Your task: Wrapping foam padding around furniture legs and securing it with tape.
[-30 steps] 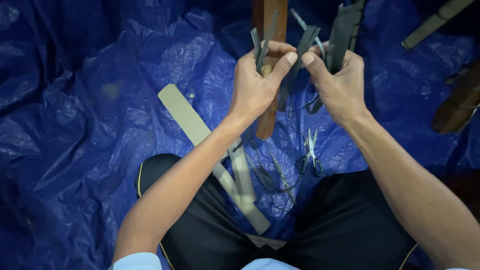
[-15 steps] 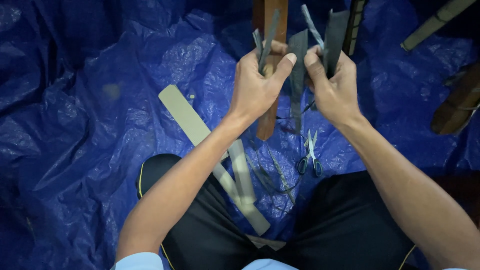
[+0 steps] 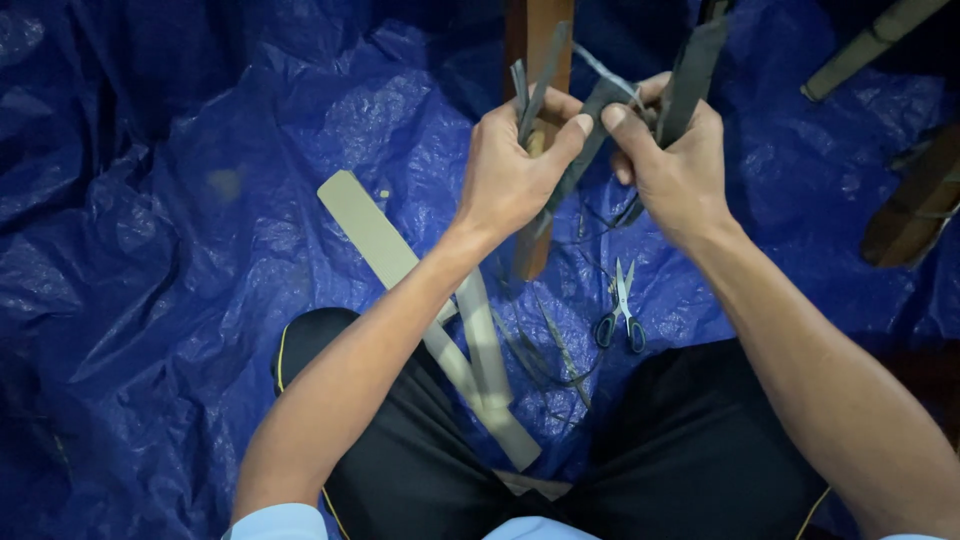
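Nearest, beige flat strips (image 3: 480, 370) lay on the blue tarp (image 3: 200, 280), scissors (image 3: 621, 312) just right of them. Beyond the scissors, the left hand (image 3: 510, 175) and right hand (image 3: 675, 165) each gripped dark strips (image 3: 690, 75) before a wooden post (image 3: 540, 40)

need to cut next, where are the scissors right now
In the head view the scissors lie on the blue tarp, below the right hand, just ahead of the person's right knee, blades pointing away.

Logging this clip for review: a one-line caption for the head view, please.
Both hands, left hand and right hand, pinch thin dark grey strips above a crinkled blue plastic tarp, small blue-handled scissors lying below.
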